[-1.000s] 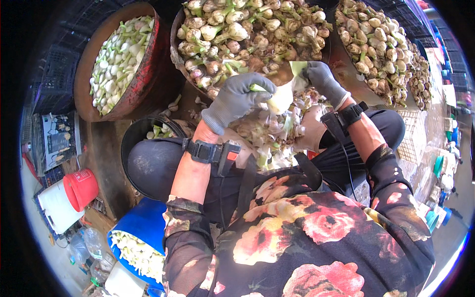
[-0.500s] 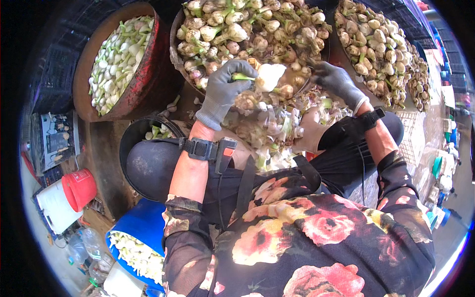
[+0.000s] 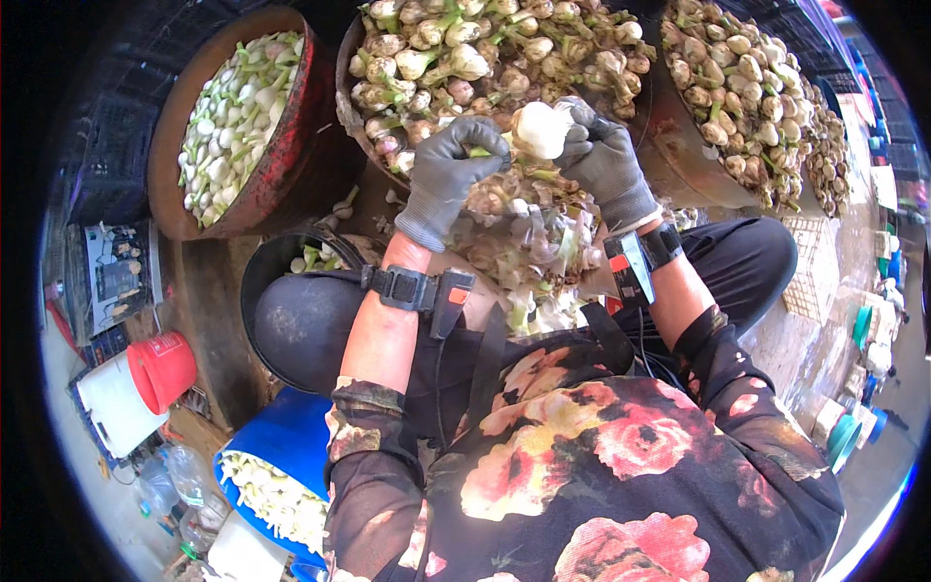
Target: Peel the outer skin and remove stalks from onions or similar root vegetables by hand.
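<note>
In front of me a white garlic bulb (image 3: 540,131) is held up over a wide tub (image 3: 344,82) of soil-stained garlic. My left hand (image 3: 448,175), in a grey glove, is closed round the bulb's green stem, which mostly hides behind the fingers. From the other side my right hand (image 3: 606,165), gloved alike, pinches the bulb's right edge with bent fingers. Whether loose skin lies under those fingertips, I cannot tell. Below the hands, papery peelings (image 3: 553,257) lie heaped between my legs.
At left stands a rusty red tub (image 3: 160,184) of clean white garlic. Another tub (image 3: 669,160) at right holds brownish bulbs. A black bucket (image 3: 257,320) sits by my left knee, near a blue bucket (image 3: 291,427) of pale pieces. A red bucket (image 3: 163,369) is farther left.
My right hand has come inward from the right and now grips the bulb's edge. The bulb looks rounder, without the white flap at its right. The left hand keeps its hold.
</note>
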{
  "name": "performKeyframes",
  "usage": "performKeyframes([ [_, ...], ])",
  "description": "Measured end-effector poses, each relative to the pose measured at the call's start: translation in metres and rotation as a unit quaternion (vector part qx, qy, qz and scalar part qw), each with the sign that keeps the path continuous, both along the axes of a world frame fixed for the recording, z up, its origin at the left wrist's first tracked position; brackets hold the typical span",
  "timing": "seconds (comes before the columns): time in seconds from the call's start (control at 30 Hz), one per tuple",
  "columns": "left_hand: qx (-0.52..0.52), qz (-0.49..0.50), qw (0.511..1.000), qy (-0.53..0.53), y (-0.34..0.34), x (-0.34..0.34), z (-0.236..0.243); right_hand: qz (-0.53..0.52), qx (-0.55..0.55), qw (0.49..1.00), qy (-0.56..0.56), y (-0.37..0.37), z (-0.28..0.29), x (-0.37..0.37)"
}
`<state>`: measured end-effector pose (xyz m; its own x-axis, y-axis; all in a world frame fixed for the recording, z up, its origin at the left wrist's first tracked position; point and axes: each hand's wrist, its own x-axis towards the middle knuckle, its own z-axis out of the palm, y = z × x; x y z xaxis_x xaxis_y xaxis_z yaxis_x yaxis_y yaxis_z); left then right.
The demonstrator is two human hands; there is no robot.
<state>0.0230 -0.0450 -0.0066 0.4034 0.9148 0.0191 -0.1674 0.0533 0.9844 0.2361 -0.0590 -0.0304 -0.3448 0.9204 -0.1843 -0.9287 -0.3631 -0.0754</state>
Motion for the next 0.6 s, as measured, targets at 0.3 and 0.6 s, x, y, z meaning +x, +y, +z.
performKeyframes([
  [0.3, -0.084, 0.065, 0.992, -0.062, 0.004, -0.014, -0.014, 0.003, 0.101, 0.994, 0.046, 0.015, 0.028, -0.012],
  [0.6, 0.042, -0.027, 0.981, 0.188, 0.002, -0.007, -0.032, 0.093, 0.414, 0.258, -0.868, 0.007, 0.010, -0.038],
])
